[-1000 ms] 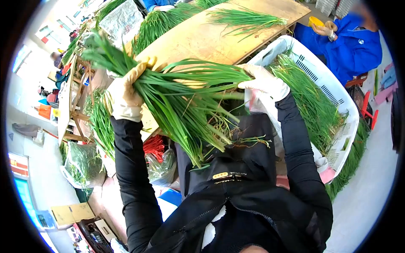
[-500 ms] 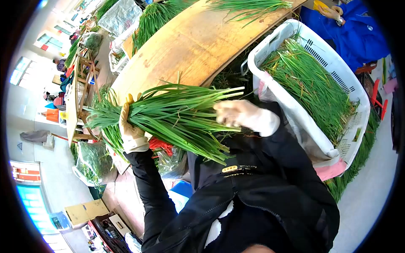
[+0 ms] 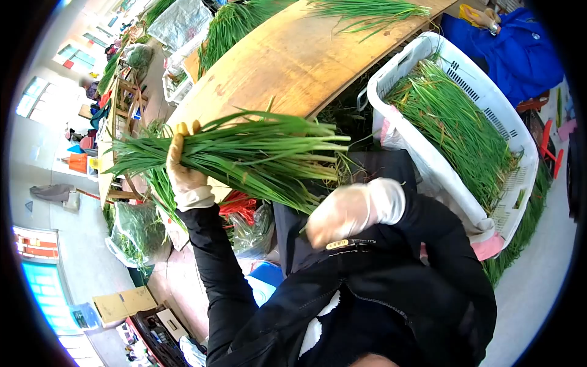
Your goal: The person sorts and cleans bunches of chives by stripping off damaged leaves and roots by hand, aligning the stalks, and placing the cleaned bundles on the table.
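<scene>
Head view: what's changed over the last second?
Right hand let go of the upper stem ends and moved lower in view; it's blurred, so its grip is unclear. The chive bunch, splayed downward before, is now gathered and closer to level. Unchanged: left hand gripping the bunch, white basket holding chives.

Left hand (image 3: 185, 176) gripping; right hand (image 3: 342, 211) lower, blurred

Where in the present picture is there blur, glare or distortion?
Head view: the right hand looks blurred, while the green bundle in the left hand is fairly sharp; head view: the panes near the left edge glare bluish-white; head view: the wooden table seems bowed by lens distortion, and the corners are black.
</scene>
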Demonstrator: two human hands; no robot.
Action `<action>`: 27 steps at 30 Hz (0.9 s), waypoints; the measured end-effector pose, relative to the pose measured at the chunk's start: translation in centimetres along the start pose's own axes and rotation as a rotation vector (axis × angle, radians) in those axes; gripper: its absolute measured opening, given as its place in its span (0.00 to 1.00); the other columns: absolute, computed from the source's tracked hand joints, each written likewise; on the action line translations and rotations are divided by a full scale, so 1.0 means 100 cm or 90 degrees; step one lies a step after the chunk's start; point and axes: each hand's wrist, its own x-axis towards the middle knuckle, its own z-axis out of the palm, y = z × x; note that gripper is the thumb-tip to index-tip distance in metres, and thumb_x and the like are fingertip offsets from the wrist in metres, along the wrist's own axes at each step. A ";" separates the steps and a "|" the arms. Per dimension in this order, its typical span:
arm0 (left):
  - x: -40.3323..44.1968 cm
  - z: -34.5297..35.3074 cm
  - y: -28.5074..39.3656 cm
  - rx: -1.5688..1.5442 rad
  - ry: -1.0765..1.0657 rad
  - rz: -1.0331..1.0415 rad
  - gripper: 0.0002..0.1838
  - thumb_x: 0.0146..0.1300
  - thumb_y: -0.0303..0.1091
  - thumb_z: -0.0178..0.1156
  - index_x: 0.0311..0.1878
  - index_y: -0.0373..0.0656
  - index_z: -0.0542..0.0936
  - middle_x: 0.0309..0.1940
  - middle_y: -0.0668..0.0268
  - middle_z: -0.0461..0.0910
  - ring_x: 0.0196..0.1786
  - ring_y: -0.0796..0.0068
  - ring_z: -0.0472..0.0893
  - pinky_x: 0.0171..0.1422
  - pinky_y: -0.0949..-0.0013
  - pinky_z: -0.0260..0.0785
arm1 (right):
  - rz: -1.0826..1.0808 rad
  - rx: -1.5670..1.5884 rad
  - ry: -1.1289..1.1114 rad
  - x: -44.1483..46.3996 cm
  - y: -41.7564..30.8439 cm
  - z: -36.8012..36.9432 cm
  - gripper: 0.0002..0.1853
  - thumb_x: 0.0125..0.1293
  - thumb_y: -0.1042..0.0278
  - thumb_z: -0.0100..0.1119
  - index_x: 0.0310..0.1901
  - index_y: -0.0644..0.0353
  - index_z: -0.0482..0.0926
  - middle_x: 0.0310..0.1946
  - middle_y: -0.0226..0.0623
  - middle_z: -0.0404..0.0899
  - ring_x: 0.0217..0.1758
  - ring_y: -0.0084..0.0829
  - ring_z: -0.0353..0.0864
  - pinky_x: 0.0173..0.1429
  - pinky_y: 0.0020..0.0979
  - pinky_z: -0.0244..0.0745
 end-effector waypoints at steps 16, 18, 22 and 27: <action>-0.003 0.013 0.016 0.044 -0.079 0.047 0.14 0.57 0.32 0.54 0.44 0.37 0.76 0.46 0.50 0.74 0.48 0.56 0.73 0.56 0.52 0.63 | 0.203 -0.675 0.348 0.014 0.084 -0.031 0.06 0.52 0.65 0.54 0.27 0.57 0.76 0.22 0.35 0.77 0.28 0.34 0.78 0.36 0.31 0.74; 0.003 0.006 0.017 0.031 -0.051 0.048 0.18 0.58 0.36 0.52 0.49 0.36 0.72 0.48 0.52 0.72 0.51 0.58 0.72 0.59 0.53 0.62 | -0.010 -0.511 0.549 0.007 0.071 -0.032 0.05 0.55 0.69 0.52 0.28 0.59 0.77 0.23 0.36 0.77 0.25 0.31 0.77 0.32 0.28 0.74; -0.001 0.010 0.011 0.003 -0.034 0.022 0.13 0.56 0.29 0.54 0.44 0.35 0.75 0.44 0.53 0.75 0.50 0.59 0.73 0.59 0.55 0.62 | -0.116 0.461 0.474 -0.008 0.012 -0.042 0.08 0.63 0.68 0.48 0.33 0.64 0.73 0.25 0.34 0.77 0.24 0.18 0.73 0.27 0.20 0.68; 0.002 0.004 0.006 -0.008 -0.014 0.026 0.13 0.56 0.30 0.54 0.44 0.36 0.75 0.45 0.52 0.75 0.49 0.58 0.73 0.58 0.53 0.63 | -0.022 0.336 0.218 -0.029 -0.002 -0.045 0.10 0.63 0.67 0.49 0.37 0.66 0.74 0.32 0.35 0.77 0.28 0.18 0.74 0.32 0.19 0.69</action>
